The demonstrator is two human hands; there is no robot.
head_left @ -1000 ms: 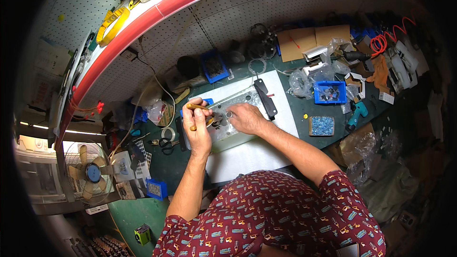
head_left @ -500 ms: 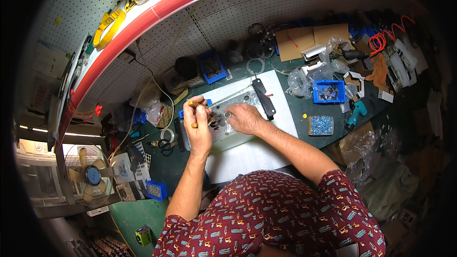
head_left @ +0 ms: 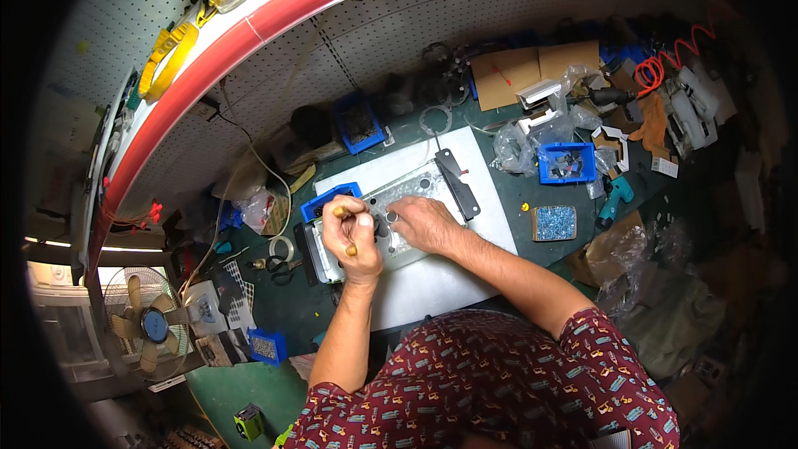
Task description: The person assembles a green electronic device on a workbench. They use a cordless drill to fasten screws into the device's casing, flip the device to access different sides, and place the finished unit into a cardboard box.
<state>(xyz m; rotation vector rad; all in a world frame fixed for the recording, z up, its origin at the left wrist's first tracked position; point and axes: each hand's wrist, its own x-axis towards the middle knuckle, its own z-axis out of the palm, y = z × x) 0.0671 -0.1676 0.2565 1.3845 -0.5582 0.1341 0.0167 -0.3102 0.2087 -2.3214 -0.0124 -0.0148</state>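
A flat, shiny grey case point(head_left: 428, 187) with round holes lies on a white sheet point(head_left: 484, 191). Black end brackets sit at its right side point(head_left: 457, 185) and left side point(head_left: 309, 251). My left hand point(head_left: 353, 241) is closed around a tool with two yellow-brown handle ends point(head_left: 342, 211), which looks like pliers; its dark front lies over the case. Beside it, my right hand point(head_left: 424, 223) rests on the case with fingers bent together. A small round ring point(head_left: 391, 217) shows at its fingertips; whether they grip it is hard to make out.
Behind my left hand stands a blue bin point(head_left: 332, 198). To the right are a blue tray of small parts point(head_left: 568, 164), a box of blue pieces point(head_left: 554, 223) and a teal power tool point(head_left: 615, 199). Scissors point(head_left: 283, 268), a tape roll point(head_left: 283, 246) and a fan point(head_left: 154, 324) are leftward.
My left hand has come lower and closer to the right hand, its tool still held. The blue bin behind it shows more fully. The whole view has shifted slightly.
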